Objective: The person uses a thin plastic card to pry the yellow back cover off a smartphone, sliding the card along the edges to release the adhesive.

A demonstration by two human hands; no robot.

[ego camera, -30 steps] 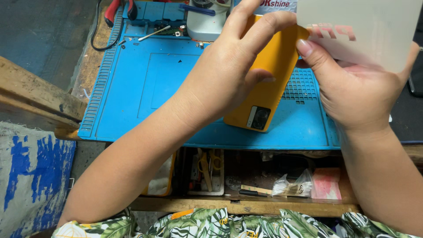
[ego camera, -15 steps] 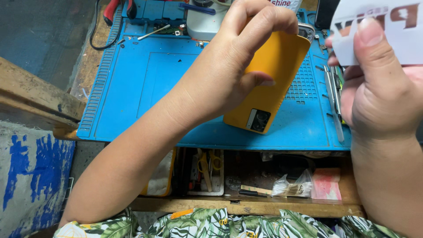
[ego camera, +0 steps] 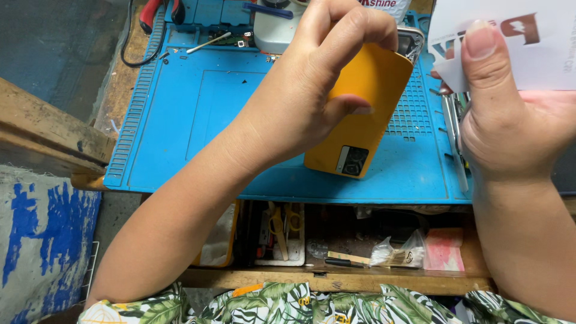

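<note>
Phone [ego camera: 366, 114], one orange handset with its back and camera block facing up, is being gripped by the left hand [ego camera: 312, 96], fingers wrapping its top end and thumb pressing its near edge, so that hand is closing firmly on it. It is sitting tilted over the blue work mat [ego camera: 180, 120], its lower end at about 6 o'clock close to the mat's near edge. A second ago the right hand [ego camera: 516, 120] was lying against the phone's right side with a pale sheet; half a second ago it was already lifting off, and now it is pulling up toward 2 o'clock, well apart from the phone. It is pinching one white printed card [ego camera: 522, 42], thumb pressing on its face. To my eye the card is being taken away from the handset, leaving the left hand alone steadying it.

Counting: one phone, one card, one mat, two hands. At 12 o'clock one grey device [ego camera: 276, 27] is standing, with one red-handled tool [ego camera: 159, 12] at 11 o'clock. Metal tweezers [ego camera: 453, 138] are lying at 3 o'clock; I cannot tell how many. Below, at 6 o'clock, one open drawer [ego camera: 336, 240] is holding small tools and a plastic bag
</note>
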